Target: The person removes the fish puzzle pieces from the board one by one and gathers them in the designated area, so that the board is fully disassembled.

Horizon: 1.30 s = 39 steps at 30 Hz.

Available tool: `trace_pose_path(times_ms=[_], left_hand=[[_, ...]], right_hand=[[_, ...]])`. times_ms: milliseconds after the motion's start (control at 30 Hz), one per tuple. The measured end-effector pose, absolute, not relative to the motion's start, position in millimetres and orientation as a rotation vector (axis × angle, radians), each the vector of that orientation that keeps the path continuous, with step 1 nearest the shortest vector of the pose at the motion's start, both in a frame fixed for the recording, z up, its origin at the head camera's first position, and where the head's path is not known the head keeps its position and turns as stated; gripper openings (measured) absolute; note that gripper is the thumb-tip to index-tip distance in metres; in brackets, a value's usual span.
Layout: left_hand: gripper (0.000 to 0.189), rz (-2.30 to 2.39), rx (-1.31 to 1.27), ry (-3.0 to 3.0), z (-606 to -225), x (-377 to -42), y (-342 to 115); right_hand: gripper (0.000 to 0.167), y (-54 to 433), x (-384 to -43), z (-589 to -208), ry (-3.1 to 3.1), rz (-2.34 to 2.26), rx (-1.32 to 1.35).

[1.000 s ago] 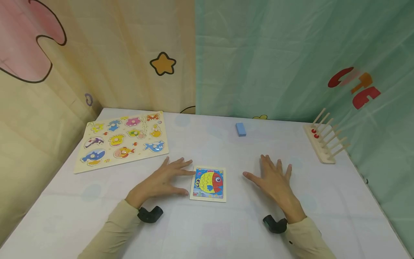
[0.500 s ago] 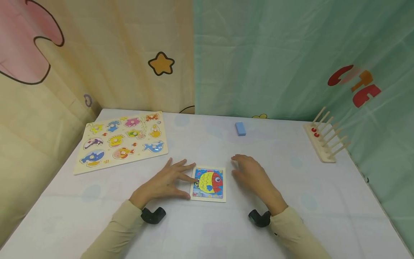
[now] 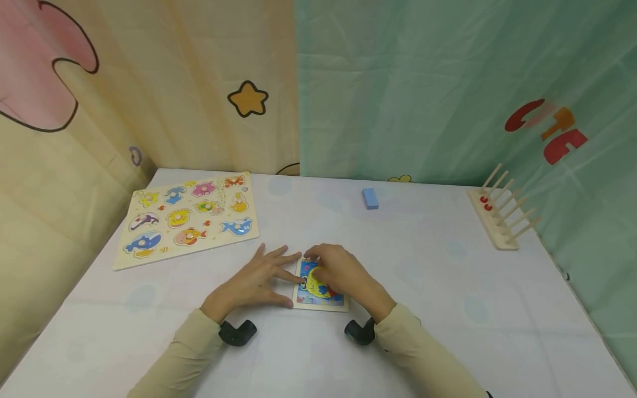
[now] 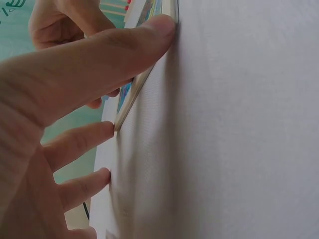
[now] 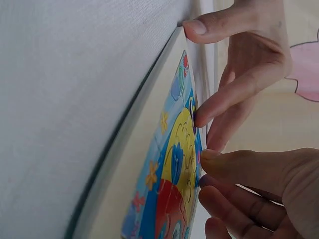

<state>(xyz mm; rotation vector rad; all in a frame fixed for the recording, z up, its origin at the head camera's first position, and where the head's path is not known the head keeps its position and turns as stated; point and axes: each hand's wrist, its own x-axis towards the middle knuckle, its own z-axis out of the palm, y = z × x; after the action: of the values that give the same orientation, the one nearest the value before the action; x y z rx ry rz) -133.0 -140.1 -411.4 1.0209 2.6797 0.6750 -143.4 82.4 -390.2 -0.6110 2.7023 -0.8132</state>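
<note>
The fish jigsaw [image 3: 318, 296] lies flat on the white table [image 3: 423, 249], just below the centre of the head view, its yellow body and part of the red head showing between the fingers. The left hand [image 3: 251, 284] comes in from the lower left with its fingers spread apart; the thumb touches the board's lower-left corner and the index finger reaches onto its left side. The right hand [image 3: 345, 273] bends over the upper right of the board, thumb and fingers curled down near the picture's upper-left part; whether they pinch a piece cannot be told. A black device [image 3: 238, 333] sits at the left wrist. At the left of the frame lies a knobbed animal puzzle [image 3: 191, 218], at upper centre-right a blue block [image 3: 370, 199], and at the right a pegged wooden stand [image 3: 490, 221] with red beads [image 3: 485, 203].
</note>
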Motion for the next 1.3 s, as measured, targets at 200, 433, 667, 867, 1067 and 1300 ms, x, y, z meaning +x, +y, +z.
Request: trace_pose_path(times_ms=[200, 433, 667, 867, 1067, 1300], left_hand=[[0.051, 0.690, 1.034, 2.666, -411.2, -132.7, -139.2], [0.047, 0.694, 1.019, 2.634, -410.3, -131.7, -139.7], [0.046, 0.664, 1.002, 2.630, -409.7, -131.1, -141.4], [0.045, 0.632, 1.009, 2.641, -410.0, -132.7, -137.7], [0.045, 0.580, 0.982, 2.666, -410.7, -132.5, -136.2], [0.044, 0.582, 0.966, 2.672, -410.8, -131.2, -139.4]], right_hand=[[0.033, 72.7, -146.0, -389.7, 2.720, -0.660, -0.661], [0.031, 65.5, -150.2, -385.4, 2.712, -0.481, -0.712], [0.030, 61.4, -151.0, -380.8, 2.711, -0.404, -0.722], [0.035, 62.6, -154.0, -378.5, 2.697, -0.363, -0.695], [0.039, 65.7, -160.1, -380.9, 2.659, -0.424, -0.674], [0.038, 65.9, -159.3, -381.3, 2.711, -0.467, -0.708]])
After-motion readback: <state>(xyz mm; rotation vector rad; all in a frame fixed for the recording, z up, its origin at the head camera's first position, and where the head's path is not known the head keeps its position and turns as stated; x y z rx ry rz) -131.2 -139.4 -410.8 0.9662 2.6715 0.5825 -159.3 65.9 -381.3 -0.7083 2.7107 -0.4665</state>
